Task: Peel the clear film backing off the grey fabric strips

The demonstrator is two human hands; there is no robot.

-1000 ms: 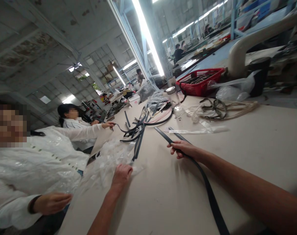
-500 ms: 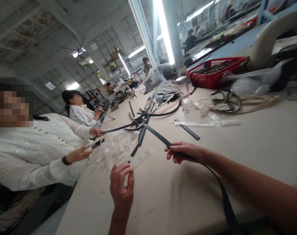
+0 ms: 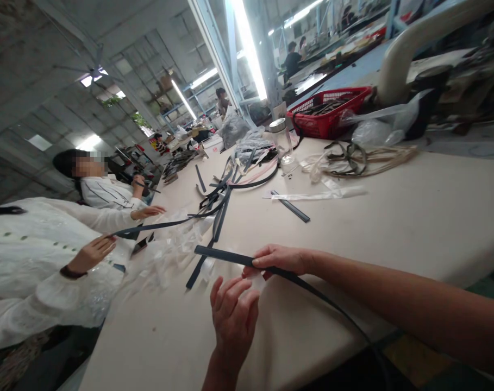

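My right hand (image 3: 281, 259) is closed on a dark flat strap (image 3: 224, 254). The strap's free end points left over the table, and its long tail curves down past the table's front edge. Just below the strap, my left hand (image 3: 234, 309) is raised with its fingers half curled and a little apart. I see nothing in it. Its fingertips come close to the fingers of my right hand; whether they touch is unclear. Beyond my hands lies a loose pile of dark straps (image 3: 218, 203). Clear plastic scraps (image 3: 169, 252) are spread left of the strap end.
At left, a co-worker in a white top (image 3: 47, 255) holds another dark strap (image 3: 149, 225). A second person (image 3: 108, 190) sits farther back. A glass jar (image 3: 282, 141), a red basket (image 3: 330, 114), bundled cords (image 3: 364, 160) and a short strip (image 3: 291, 206) are on the table (image 3: 393, 233).
My right hand has drawn the strap leftward and nearer, its end away from the pile. My left hand has moved right, toward it. The view has turned right, and the co-worker's hands have shifted.
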